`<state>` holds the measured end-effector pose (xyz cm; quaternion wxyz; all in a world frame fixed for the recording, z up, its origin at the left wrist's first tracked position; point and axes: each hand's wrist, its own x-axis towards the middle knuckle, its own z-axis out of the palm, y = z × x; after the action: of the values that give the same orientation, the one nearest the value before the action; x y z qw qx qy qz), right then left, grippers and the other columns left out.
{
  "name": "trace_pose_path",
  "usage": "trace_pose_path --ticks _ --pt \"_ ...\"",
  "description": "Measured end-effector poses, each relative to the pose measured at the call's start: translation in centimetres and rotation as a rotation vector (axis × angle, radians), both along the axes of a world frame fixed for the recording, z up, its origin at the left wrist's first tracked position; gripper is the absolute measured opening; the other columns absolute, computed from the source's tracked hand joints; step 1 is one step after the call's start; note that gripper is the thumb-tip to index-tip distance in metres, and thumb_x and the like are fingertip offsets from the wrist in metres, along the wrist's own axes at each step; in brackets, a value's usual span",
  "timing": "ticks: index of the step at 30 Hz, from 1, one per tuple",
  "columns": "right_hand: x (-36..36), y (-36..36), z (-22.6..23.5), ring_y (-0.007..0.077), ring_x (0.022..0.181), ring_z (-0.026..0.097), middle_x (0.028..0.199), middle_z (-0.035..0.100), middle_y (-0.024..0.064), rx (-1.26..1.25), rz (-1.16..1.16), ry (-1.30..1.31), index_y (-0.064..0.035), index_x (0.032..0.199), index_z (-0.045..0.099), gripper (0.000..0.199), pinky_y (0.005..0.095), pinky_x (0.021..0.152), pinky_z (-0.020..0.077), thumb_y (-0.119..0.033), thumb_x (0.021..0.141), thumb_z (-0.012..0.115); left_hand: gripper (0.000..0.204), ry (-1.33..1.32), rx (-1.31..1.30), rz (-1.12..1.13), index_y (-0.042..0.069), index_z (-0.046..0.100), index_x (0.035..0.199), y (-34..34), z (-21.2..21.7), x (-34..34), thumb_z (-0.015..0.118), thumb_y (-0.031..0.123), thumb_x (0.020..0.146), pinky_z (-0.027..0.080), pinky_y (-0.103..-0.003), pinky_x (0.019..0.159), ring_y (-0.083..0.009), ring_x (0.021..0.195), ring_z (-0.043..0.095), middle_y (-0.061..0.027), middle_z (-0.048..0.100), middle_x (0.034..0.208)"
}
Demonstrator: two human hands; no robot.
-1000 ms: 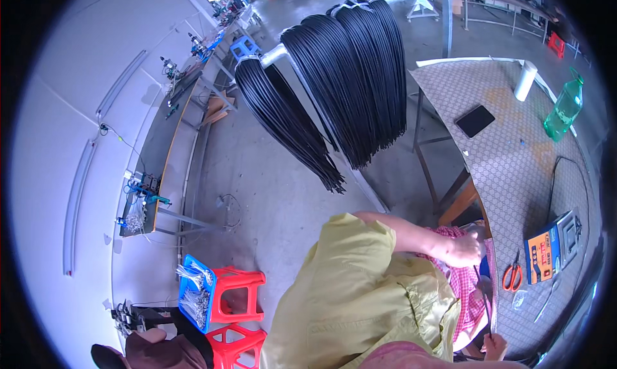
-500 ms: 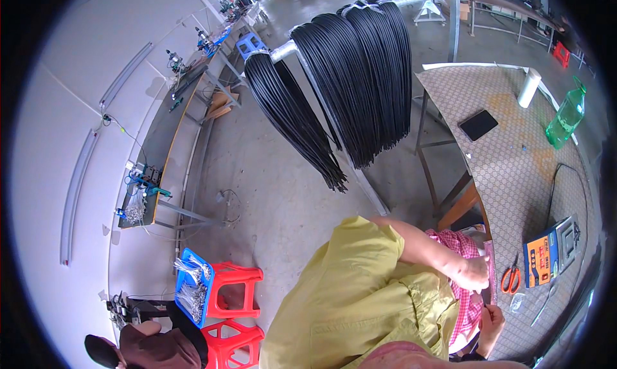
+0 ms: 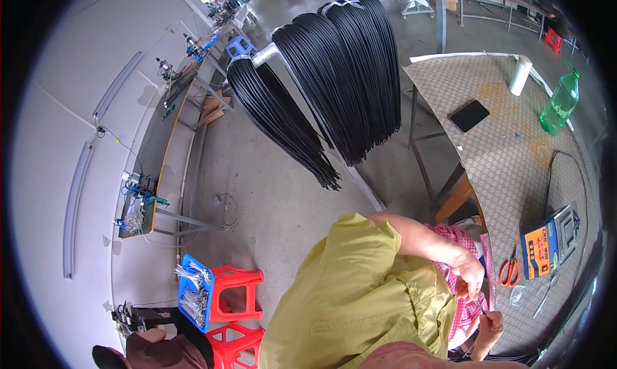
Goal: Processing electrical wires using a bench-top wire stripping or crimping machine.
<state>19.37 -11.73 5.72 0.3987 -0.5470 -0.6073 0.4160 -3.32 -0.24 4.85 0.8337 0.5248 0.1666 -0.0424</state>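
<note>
My left hand (image 3: 470, 272) reaches over my lap at the table's near edge. Its fingers are bent together around something too small to make out. Just below it, my right hand (image 3: 491, 326) is closed, with a thin dark cable-like piece (image 3: 481, 306) sticking out of it toward the left fingers. Black cables (image 3: 514, 357) run past the right wrist at the lower edge. Closest on the table lie orange-handled scissors or snips (image 3: 509, 272), a small clear plastic bag (image 3: 517, 296) and an orange-and-blue box (image 3: 538, 250).
The patterned table (image 3: 495, 170) bears a black phone (image 3: 469, 116), a white roll (image 3: 520, 75) and a green bottle (image 3: 561, 104). Black cable bundles (image 3: 347, 73) hang on a metal rack. Red stools (image 3: 238, 295), a blue tray (image 3: 186, 260) and another person (image 3: 164, 353) are at left.
The left hand has turned downward, its fingers nearer the right hand. The thin dark piece and the cables by the right wrist now show. The whole view has shifted slightly.
</note>
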Motion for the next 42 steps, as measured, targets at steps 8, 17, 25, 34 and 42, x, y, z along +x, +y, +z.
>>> trace_pose_path --ticks 8,17,25,34,42 --pt "-2.2 0.0 3.8 0.0171 0.057 0.040 0.063 0.039 0.0063 0.274 -0.065 -0.418 -0.0005 0.069 0.048 0.015 0.0269 0.052 0.0340 0.010 0.063 0.056 0.020 0.064 -0.437 0.006 -0.004 0.060 0.083 0.9 -0.5 0.2 0.052 0.014 0.084 0.048 -0.032 0.059 -0.0186 0.062 0.057 -0.0100 0.058 0.069" --pt "-3.4 0.3 3.0 0.0244 0.058 0.046 0.065 0.046 0.0109 0.148 0.012 -0.479 0.0006 0.069 0.050 0.012 0.0342 0.055 0.0378 0.005 0.064 0.060 0.017 0.199 2.039 -0.560 0.007 0.064 0.061 -1.6 1.6 2.0 0.054 0.017 0.071 0.043 -0.028 0.037 -0.0116 0.046 0.054 -0.0036 0.060 0.058" --pt "-4.2 2.0 2.6 0.0261 0.061 0.049 0.066 0.048 0.0120 0.352 -0.110 -0.515 -0.0009 0.073 0.054 0.006 0.0337 0.055 0.0399 0.003 0.070 0.058 0.018 -0.178 -0.023 0.326 0.002 0.060 0.063 0.1 -3.0 2.8 0.053 0.012 0.076 0.033 -0.025 0.036 -0.0115 0.040 0.045 -0.0061 0.054 0.052" --pt "-3.2 3.5 3.5 0.0046 0.048 0.042 0.059 0.050 -0.0010 -0.229 -0.370 0.230 0.0016 0.082 0.058 0.012 0.0192 0.043 0.0323 -0.010 0.080 0.057 0.022 -0.115 0.053 0.617 -0.002 0.055 0.102 0.7 3.3 3.0 0.054 0.006 0.082 0.043 -0.019 0.067 -0.0070 0.075 0.053 -0.0034 0.058 0.086" --pt "-3.0 2.7 3.8 0.0051 0.046 0.044 0.060 0.051 0.0001 -0.439 -0.234 0.772 -0.0004 0.085 0.056 0.015 0.0169 0.040 0.0318 -0.015 0.085 0.052 0.016 -0.162 -0.193 0.620 0.001 0.059 0.096 0.2 3.7 4.0 0.056 0.008 0.082 0.041 -0.019 0.064 -0.0065 0.067 0.049 -0.0003 0.057 0.077"
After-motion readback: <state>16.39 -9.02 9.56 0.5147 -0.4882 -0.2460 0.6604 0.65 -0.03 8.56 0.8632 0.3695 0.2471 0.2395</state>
